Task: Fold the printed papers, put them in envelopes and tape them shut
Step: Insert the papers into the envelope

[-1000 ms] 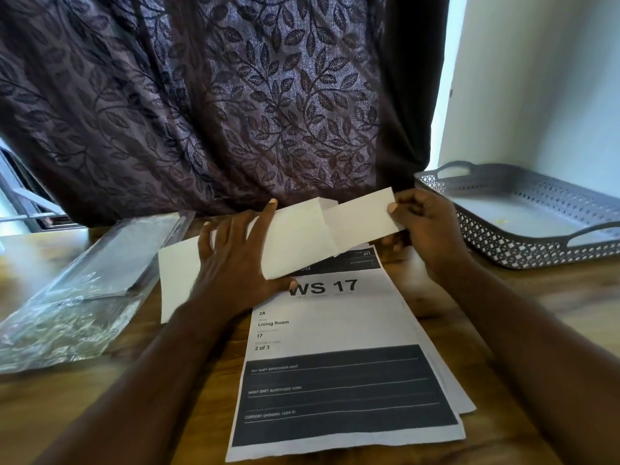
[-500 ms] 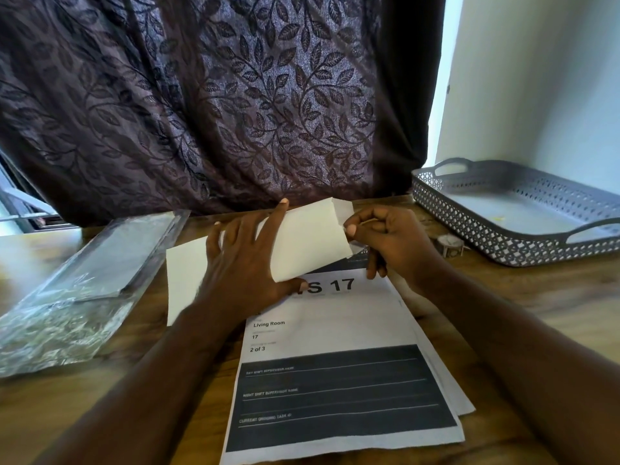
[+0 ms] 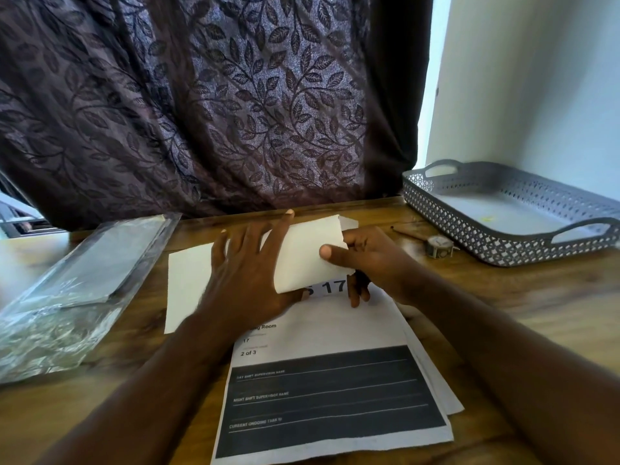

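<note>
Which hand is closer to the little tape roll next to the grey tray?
Right. The right hand pinches the end of the envelope on the side facing the tape roll; the left hand presses the envelope farther away.

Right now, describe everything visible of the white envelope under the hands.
The white envelope is a long, plain paper rectangle. Its left end lies flat on the wooden table; its right end bows upward over the printed sheets, hiding part of their heading. The left hand presses flat across its middle, fingers spread. The right hand pinches its open right end, thumb on top, where a corner of folded paper sticks out.
</note>
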A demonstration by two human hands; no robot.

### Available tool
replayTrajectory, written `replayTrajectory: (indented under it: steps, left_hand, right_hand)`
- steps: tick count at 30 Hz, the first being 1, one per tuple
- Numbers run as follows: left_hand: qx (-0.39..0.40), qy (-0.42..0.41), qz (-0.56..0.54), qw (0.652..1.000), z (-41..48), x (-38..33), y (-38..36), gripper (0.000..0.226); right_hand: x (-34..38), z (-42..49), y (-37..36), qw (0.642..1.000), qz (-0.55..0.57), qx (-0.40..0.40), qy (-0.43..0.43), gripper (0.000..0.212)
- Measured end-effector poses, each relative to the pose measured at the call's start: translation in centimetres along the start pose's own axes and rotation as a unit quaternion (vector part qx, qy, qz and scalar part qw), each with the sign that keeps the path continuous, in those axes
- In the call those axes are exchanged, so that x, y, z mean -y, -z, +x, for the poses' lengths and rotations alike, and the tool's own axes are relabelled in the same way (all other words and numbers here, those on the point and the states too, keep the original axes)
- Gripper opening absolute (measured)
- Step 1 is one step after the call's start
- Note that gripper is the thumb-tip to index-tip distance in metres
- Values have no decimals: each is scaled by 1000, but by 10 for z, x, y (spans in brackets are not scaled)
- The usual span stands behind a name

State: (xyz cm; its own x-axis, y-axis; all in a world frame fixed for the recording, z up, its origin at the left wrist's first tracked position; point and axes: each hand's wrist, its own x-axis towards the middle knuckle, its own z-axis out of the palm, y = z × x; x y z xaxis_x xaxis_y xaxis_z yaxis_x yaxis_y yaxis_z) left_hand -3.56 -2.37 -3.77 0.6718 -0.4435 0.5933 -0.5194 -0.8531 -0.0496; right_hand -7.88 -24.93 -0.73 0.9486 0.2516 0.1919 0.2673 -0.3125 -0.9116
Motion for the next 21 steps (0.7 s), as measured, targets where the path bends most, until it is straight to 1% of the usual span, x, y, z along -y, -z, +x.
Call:
replayTrajectory:
  steps: [2, 4, 8, 13, 15, 17, 19, 21]
  left_hand:
    - [2, 1, 3, 1000, 1, 0, 0, 118]
    - [3, 5, 3, 1000, 2, 2, 0, 118]
    - [3, 9, -2, 1000, 3, 6, 3, 116]
    - [7, 0, -2, 1000, 2, 7, 3, 113]
    - [3, 4, -3, 1000, 3, 7, 4, 114]
    - [0, 9, -5, 1000, 3, 8, 5, 116]
    - [-2, 18, -14, 1000, 3, 8, 4, 119]
    - [2, 34, -30, 999, 5, 10, 4, 123]
  right_hand:
    - [0, 0, 4, 999, -8, 30, -11, 28]
    - [0, 0, 9, 999, -16, 39, -16, 37]
    - [-1, 0, 12, 999, -14, 32, -6, 35]
    - [-3, 2, 8, 998, -29, 50, -4, 43]
    - [-2, 3, 10, 999, -27, 37, -2, 40]
    - [0, 2, 12, 999, -23, -19, 22, 32]
    - [-1, 3, 15, 990, 7, -132, 51, 28]
    - [-3, 5, 16, 963, 45, -258, 64, 22]
